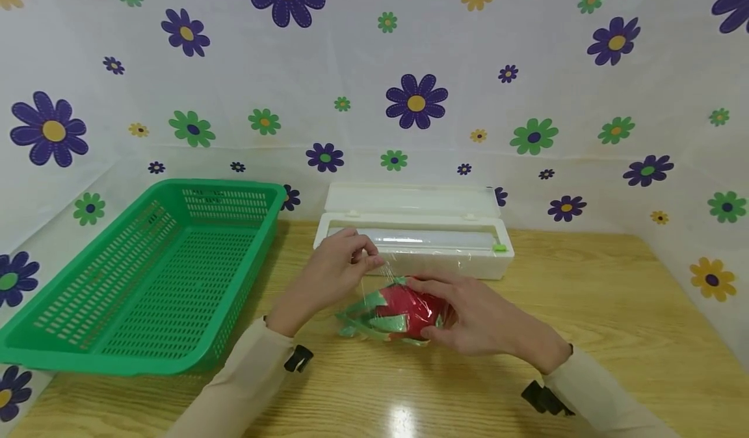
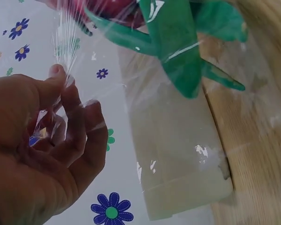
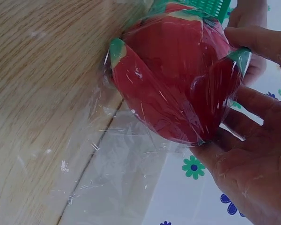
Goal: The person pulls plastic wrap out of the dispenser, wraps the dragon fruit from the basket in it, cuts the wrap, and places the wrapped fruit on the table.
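Note:
A red dragon fruit with green scales rests on the table, covered in clear cling film. My right hand holds the fruit from its right side; the right wrist view shows the thumb and fingers spread around the wrapped fruit. Up and to the left of the fruit, my left hand pinches a gathered strand of the film between thumb and fingers. That film runs taut, in fine pleats, from the fingertips to the fruit. Loose film also spreads past the fruit in both wrist views.
Behind the hands stands a white film dispenser box with its lid raised, a film roll inside and a green slider at its right end. A green plastic basket stands on the left. Flowered cloth hangs behind the wooden table.

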Demonstrator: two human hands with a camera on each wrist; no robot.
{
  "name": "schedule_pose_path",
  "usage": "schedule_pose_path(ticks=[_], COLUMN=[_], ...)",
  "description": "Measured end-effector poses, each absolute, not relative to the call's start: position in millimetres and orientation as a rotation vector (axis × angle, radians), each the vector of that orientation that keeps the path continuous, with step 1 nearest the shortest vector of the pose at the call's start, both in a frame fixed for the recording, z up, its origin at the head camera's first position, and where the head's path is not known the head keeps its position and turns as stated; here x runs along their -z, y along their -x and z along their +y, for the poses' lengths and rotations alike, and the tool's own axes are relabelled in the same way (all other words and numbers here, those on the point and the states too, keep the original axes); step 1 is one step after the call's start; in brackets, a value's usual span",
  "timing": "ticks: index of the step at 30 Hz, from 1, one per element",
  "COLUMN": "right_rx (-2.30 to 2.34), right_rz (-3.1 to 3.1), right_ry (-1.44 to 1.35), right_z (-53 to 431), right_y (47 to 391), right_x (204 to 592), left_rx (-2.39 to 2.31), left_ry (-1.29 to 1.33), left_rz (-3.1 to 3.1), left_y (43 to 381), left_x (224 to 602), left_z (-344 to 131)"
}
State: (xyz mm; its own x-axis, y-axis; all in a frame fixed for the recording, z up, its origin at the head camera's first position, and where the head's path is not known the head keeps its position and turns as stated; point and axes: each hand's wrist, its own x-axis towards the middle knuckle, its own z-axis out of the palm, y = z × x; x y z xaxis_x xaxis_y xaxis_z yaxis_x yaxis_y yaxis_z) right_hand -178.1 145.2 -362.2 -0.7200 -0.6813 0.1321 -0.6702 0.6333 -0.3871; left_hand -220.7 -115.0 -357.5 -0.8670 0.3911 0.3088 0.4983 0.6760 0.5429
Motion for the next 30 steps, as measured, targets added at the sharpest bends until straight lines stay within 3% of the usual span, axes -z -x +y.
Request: schedule_pose_path(ticks=[9,20,30], right_rx=[0.72,0.572,0.6], right_rz=[2.779,2.828,2.839], right_ry=[1.101,1.169,1.202], right_z=[144,143,147], right_y=[176,180,177], right_x=[361,362,363], left_rx=[0.804,0.711,0.707], left_ry=[0.522,0.456,0.615], left_rz=[-2.94,-2.893,-2.77], left_y=[233,237,240], left_x=[371,384,389], left_z=[-104,-109,-132])
